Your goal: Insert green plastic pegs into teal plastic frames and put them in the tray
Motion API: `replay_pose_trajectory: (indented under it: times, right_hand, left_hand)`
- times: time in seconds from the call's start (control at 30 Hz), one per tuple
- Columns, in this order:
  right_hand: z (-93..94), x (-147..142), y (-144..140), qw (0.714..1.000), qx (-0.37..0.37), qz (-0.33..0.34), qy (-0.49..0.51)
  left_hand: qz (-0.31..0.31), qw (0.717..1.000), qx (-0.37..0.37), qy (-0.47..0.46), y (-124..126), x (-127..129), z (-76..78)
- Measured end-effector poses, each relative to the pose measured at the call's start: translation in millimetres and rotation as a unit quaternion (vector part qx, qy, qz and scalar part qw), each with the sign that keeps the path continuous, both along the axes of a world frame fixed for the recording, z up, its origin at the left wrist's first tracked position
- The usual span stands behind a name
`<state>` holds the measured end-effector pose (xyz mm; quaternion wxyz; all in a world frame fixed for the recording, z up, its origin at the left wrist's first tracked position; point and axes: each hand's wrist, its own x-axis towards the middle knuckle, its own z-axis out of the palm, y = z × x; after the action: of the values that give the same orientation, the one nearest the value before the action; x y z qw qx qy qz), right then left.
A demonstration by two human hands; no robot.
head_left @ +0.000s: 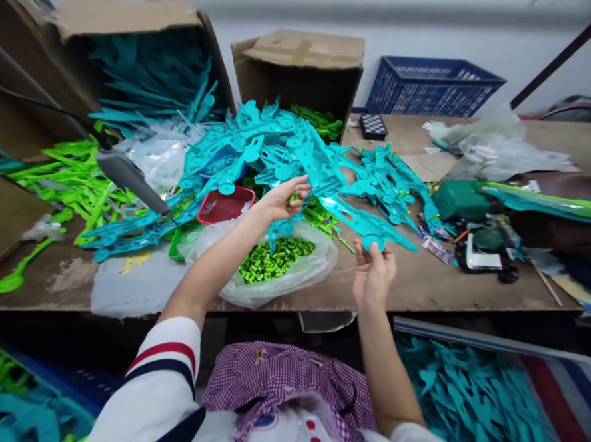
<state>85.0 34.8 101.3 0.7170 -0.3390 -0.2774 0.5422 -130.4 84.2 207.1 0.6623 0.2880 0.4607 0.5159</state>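
— Checked purple cloth [285,375] lies on the person's lap, nearest to us, and the white sleeves with red and dark stripes come out on both sides of it. Do you see what the hands hold?

— Yes. The right hand [373,276] is raised just over the front edge of the table [430,286], and its fingers are closed on the round end of a long turquoise plastic part [363,220]. The part goes up and to the left from the hand, toward the big heap.

— And the left hand [284,198]?

— It reaches further, above a clear plastic bag [298,271] full of small green pieces [272,257]. The fingers are curled together at the edge of the turquoise heap [276,149]. Something green shows between them, but if they really pinch it I cannot tell.

— What is beside that bag?

— A red basket [224,205] just behind it, touching a green one. Left of it lies a grey tool [127,178] with a cable, its tip is on the turquoise parts. Lime green strips [72,178] are spread further to the left.

— And at the back?

— Two cardboard boxes, the left box [130,58] open on its side with teal parts inside. Right of them is a blue crate [430,86] by the wall.
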Motion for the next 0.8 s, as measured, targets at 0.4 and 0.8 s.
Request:
replay_pose_trajectory:
  times: [0.4,0.8]
  right_hand:
    - [-43.1,-10.4,-18.9,0.983,-0.058,0.167,0.045]
    - [-134.9,324.1,28.3,0.94,-0.249,-0.047,-0.229]
  left_hand:
    - [0.21,0.924,0.18,0.262,-109.0,-3.9,-43.2]
    - [0.009,0.973,-0.198,-0.117,-220.1,98.9,-185.3]
